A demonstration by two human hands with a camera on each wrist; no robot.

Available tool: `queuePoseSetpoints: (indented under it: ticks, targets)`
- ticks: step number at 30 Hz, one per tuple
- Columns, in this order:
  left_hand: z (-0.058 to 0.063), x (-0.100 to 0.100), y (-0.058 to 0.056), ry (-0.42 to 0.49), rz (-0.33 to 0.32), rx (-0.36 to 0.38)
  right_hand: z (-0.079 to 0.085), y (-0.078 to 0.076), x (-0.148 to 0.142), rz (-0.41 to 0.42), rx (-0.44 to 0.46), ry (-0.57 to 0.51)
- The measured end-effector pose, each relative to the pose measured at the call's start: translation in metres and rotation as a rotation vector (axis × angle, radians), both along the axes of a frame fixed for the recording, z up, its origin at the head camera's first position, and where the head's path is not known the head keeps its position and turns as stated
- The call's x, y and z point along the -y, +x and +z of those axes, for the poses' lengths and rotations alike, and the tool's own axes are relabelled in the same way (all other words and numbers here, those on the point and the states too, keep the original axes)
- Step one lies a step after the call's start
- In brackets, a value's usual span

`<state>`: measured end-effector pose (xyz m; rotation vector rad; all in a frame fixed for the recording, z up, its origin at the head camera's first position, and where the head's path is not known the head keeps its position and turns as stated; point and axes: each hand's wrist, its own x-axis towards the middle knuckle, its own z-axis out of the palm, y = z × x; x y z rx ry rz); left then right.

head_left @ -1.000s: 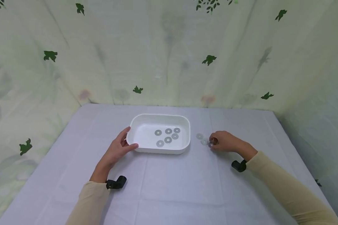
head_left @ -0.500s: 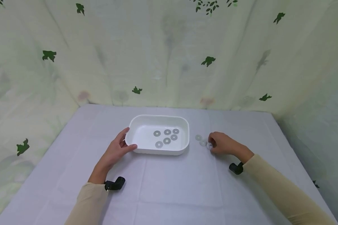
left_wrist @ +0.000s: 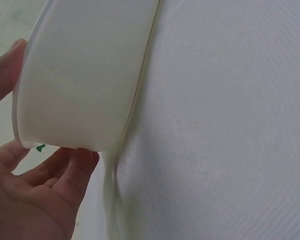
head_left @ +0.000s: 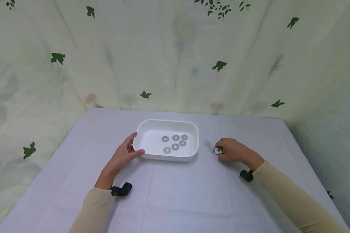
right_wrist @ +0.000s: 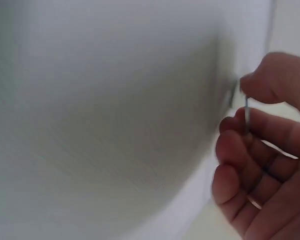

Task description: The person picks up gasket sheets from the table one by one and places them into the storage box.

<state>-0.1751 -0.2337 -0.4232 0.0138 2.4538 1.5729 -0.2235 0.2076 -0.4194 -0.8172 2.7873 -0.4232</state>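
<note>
A shallow white tray (head_left: 166, 158) stands in the middle of the table. My left hand (head_left: 121, 159) holds its left end, thumb at the front corner and fingers around the end wall; in the left wrist view the fingertips press against the tray's wall (left_wrist: 80, 85). Several flat grey washers (head_left: 175, 147) lie spread inside the tray, towards its right half. To the right of the tray, my right hand (head_left: 232, 150) pinches a washer (head_left: 218, 150) between thumb and fingers. In the right wrist view that washer (right_wrist: 247, 115) shows edge-on as a thin line.
Two more washers lie on the table just left of the right hand: one farther back (head_left: 208, 143), and one washer (head_left: 211, 149) partly overlapped by the held one. A white cloth (head_left: 178, 194) covers the table. A leaf-patterned curtain (head_left: 175, 64) hangs behind.
The right hand's washer has been tipped up from the tabletop and now faces the head camera in the pinch. The left hand and tray keep their place; the head view has shifted slightly.
</note>
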Motion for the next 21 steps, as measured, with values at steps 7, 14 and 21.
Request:
queuePoseSetpoints:
  ticks: [7,14,21]
  targets:
    - [-0.001,0.000,0.000,-0.017,0.004,-0.003,0.028,-0.025,-0.008,-0.038,-0.099,-0.242]
    - [0.000,0.000,0.000,-0.028,0.008,-0.008,0.062,-0.039,0.028,-0.042,-0.076,-0.338]
    - [0.000,-0.001,-0.001,-0.022,0.001,-0.011,0.081,-0.047,0.082,0.106,-0.050,-0.332]
